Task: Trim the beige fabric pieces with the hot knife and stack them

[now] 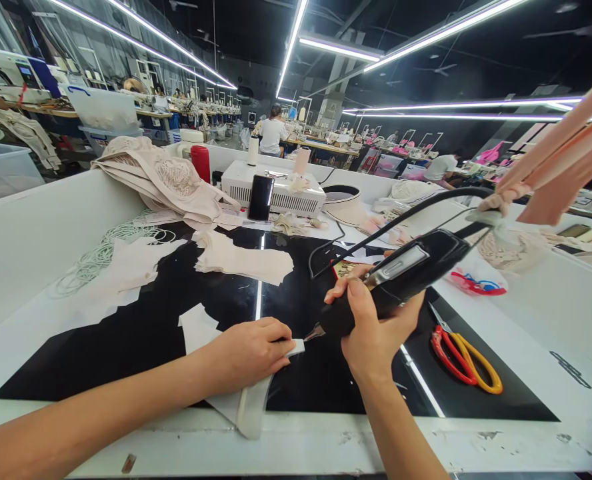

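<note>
My right hand (379, 320) is wrapped around a black corded power tool (411, 267) with a grey slide panel and a narrow metal tip. The tip points down to the left and meets, or nearly meets, the end of a small white strip (299, 347). Pinching that strip down on the black board (316, 383) is my left hand (251, 350), fingers closed together. Pale fabric pieces (199, 327) lie under and beside this hand, and a thin translucent piece (253, 413) hangs over the front edge. My left palm hides part of the fabric.
Scissors (466, 357) with red and yellow handles lie right of my right hand. Beyond are stacked beige pieces (243, 257), green cord (101, 257), a phone (261, 198) and a white vented box (296, 197). The tool's cable (396, 217) arches toward hanging pink straps (556, 160).
</note>
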Demonstrator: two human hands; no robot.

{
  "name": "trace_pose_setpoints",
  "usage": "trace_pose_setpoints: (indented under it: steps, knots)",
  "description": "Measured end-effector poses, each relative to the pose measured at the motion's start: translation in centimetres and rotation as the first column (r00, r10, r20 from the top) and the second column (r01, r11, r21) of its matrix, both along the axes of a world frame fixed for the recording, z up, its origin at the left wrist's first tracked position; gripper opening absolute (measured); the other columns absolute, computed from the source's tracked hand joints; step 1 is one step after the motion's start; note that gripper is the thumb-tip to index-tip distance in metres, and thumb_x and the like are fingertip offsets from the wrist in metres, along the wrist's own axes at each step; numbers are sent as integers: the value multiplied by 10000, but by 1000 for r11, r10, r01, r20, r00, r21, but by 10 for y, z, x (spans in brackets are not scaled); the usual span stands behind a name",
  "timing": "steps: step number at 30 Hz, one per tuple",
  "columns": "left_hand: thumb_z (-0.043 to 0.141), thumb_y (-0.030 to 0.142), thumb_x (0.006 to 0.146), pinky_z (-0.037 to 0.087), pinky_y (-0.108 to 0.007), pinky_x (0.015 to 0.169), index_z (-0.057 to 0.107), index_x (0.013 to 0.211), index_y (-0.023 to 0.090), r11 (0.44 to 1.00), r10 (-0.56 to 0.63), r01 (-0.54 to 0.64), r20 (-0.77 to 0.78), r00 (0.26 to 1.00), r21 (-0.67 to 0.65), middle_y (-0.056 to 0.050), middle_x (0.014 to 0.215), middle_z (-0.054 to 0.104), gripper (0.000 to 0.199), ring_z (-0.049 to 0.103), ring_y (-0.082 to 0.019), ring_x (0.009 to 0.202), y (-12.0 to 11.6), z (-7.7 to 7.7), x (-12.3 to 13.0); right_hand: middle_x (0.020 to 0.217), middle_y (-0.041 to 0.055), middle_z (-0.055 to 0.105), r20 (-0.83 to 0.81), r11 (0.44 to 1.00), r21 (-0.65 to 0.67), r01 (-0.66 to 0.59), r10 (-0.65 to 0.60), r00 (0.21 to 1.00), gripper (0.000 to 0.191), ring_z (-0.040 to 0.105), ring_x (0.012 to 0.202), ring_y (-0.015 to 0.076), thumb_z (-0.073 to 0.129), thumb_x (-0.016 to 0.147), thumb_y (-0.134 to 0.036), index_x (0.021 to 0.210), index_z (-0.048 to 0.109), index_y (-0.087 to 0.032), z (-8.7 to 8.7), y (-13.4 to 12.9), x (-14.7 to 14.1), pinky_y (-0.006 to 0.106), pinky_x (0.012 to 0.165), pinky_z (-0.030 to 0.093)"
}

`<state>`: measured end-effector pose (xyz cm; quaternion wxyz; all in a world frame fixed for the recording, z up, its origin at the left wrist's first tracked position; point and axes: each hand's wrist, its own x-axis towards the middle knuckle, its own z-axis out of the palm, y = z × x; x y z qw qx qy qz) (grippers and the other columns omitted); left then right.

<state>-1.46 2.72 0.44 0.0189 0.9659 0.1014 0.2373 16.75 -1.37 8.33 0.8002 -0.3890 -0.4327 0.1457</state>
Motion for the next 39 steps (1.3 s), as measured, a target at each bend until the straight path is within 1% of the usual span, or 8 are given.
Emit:
trace_pose_setpoints:
  steps: [3, 7, 17, 23, 26, 34, 39]
  knots:
    - [576, 238, 1057, 633, -350, 912, 672, 1198, 134, 1000, 0, 0, 8, 1000, -20, -99, 1177, 693, 199, 704, -226, 1030, 0, -1, -1, 867, -62, 671, -2, 1000, 13, 8, -8, 1000, 393, 641, 590, 121, 817, 839, -236, 1105, 530, -269, 0, 2, 1, 306, 546, 576]
    - [582, 230, 1049, 632, -355, 903, 667, 1196, 140, 1000, 3, -3, 4, 1000, -25, -92, 1168, 691, 192, 706, -230, 1020, 0, -1, -1, 867, -55, 672, -6, 999, 37, -11, 11, 1000, 421, 638, 591, 129, 829, 840, -225, 1139, 539, -279, -2, 5, 2, 304, 534, 574]
    - [575, 227, 1052, 637, -361, 917, 668, 1205, 144, 998, 7, -7, -13, 1000, -57, -108, 1188, 692, 197, 709, -233, 1050, -1, 0, -1, 878, -52, 666, -4, 999, 35, -35, 35, 999, 366, 633, 576, 132, 822, 849, -231, 1089, 551, -283, -2, 5, 1, 317, 538, 564]
    - [579, 222, 1052, 627, -347, 931, 665, 1222, 139, 999, 6, -7, -25, 1000, -48, -108, 1198, 694, 208, 707, -231, 1060, 0, 0, -2, 892, -55, 663, -3, 999, 20, -48, 48, 999, 382, 646, 589, 124, 812, 860, -235, 1129, 545, -285, -3, 3, 1, 309, 546, 574]
    - [581, 227, 1053, 629, -346, 935, 668, 1231, 143, 999, 8, -10, -30, 1000, -52, -104, 1205, 692, 216, 703, -228, 1059, -1, 1, -2, 880, -55, 671, 6, 999, 30, -44, 44, 999, 373, 644, 584, 124, 811, 856, -229, 1110, 542, -278, -3, 3, 1, 307, 547, 574]
    - [587, 222, 1050, 636, -351, 917, 683, 1227, 127, 1000, 9, -9, -17, 1000, -21, -114, 1204, 685, 223, 695, -227, 1024, 1, 3, -4, 842, -64, 673, 22, 998, 44, -42, 41, 999, 366, 638, 569, 120, 800, 865, -204, 1122, 551, -276, -3, 3, 1, 298, 539, 579]
    - [572, 221, 1055, 635, -342, 885, 679, 1234, 133, 1000, 17, -18, -42, 999, -11, -106, 1191, 678, 226, 690, -220, 1009, 3, 6, -7, 869, -64, 683, 2, 998, 49, -47, 47, 999, 370, 644, 569, 111, 812, 858, -195, 1115, 559, -278, -4, 4, 1, 287, 539, 586]
